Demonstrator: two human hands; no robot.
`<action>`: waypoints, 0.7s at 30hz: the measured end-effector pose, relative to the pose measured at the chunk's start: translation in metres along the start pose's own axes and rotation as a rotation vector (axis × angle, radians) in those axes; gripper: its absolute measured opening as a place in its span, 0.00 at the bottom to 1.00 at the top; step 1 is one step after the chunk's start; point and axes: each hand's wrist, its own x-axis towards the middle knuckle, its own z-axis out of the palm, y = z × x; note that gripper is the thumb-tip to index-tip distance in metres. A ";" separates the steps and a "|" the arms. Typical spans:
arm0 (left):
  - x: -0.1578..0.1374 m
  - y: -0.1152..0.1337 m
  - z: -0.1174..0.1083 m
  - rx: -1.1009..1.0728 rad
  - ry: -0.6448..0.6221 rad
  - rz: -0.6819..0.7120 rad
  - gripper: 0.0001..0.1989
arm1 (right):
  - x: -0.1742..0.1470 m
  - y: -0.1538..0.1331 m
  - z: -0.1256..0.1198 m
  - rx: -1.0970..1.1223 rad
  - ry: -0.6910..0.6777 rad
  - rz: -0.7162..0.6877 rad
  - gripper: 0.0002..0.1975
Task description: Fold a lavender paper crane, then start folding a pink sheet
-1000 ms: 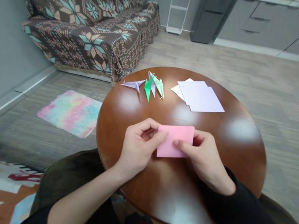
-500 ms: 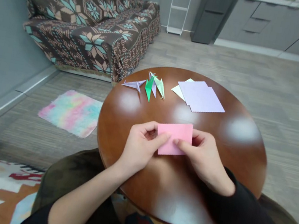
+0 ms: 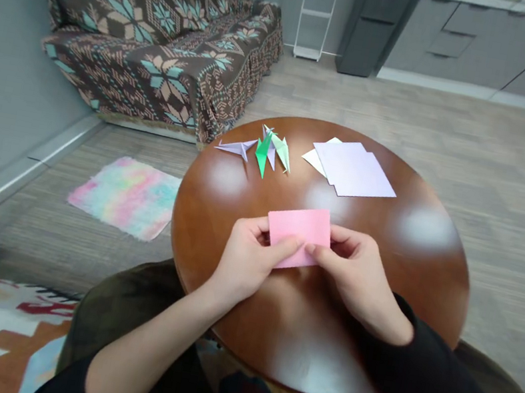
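A small pink rectangle of paper point(image 3: 299, 224) is held between both hands above the front half of the round table. My left hand point(image 3: 252, 256) grips its left side, thumb on top and fingers behind. On the right side my right hand point(image 3: 356, 267) pinches the paper the same way, its thumb tip close to the left thumb. The fingers under the paper are hidden. Farther back lie folded paper cranes: a green one point(image 3: 262, 154), a pale green one point(image 3: 281, 152) and a lilac one point(image 3: 238, 148), with another lilac piece partly hidden among them.
Lilac paper sheets point(image 3: 356, 170) lie at the back right of the brown round table point(image 3: 218, 216), over a pale green sheet point(image 3: 317, 159). Beyond stand a sofa with a patterned cover point(image 3: 163, 70) and grey cabinets point(image 3: 481, 49). A fluffy pastel mat point(image 3: 127, 196) lies on the floor at left.
The pink paper has shifted slightly to the left and away from me between my fingers. Both hands stay in nearly the same place, still gripping it.
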 end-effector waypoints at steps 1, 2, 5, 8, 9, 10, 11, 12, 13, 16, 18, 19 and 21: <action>0.001 -0.001 -0.001 -0.004 0.007 0.003 0.09 | 0.000 0.000 0.000 -0.008 0.004 0.004 0.06; 0.002 -0.001 -0.002 -0.007 0.013 0.006 0.10 | 0.000 0.000 -0.001 -0.013 0.007 0.008 0.07; 0.005 -0.003 -0.006 -0.019 0.026 0.015 0.10 | 0.000 0.001 -0.002 -0.014 0.003 0.017 0.07; 0.007 -0.004 -0.009 -0.027 0.036 0.017 0.11 | 0.000 0.001 -0.002 -0.009 0.000 0.024 0.08; 0.007 -0.005 -0.011 -0.030 0.037 0.018 0.11 | 0.000 0.001 -0.003 -0.011 0.004 0.027 0.07; 0.008 -0.005 -0.012 -0.034 0.039 0.020 0.11 | 0.000 0.000 -0.003 -0.011 0.008 0.032 0.07; 0.009 -0.006 -0.013 -0.040 0.043 0.025 0.11 | 0.000 0.000 -0.003 -0.008 0.010 0.039 0.07; 0.009 -0.006 -0.014 -0.043 0.049 0.031 0.11 | 0.000 0.000 -0.003 -0.002 0.010 0.045 0.07; 0.010 -0.007 -0.016 -0.044 0.056 0.037 0.12 | 0.000 -0.001 -0.003 0.004 0.009 0.053 0.06; 0.012 -0.007 -0.017 -0.044 0.065 0.038 0.13 | 0.000 0.000 -0.003 0.020 0.005 0.065 0.06; 0.012 -0.008 -0.016 -0.050 0.061 0.029 0.13 | 0.000 0.001 -0.004 0.024 0.004 0.057 0.07; 0.011 -0.008 -0.015 -0.056 0.057 0.024 0.13 | 0.000 0.001 -0.004 0.025 0.002 0.051 0.07; 0.009 -0.007 -0.012 -0.063 0.038 0.016 0.12 | -0.001 0.001 -0.003 0.020 -0.003 0.036 0.09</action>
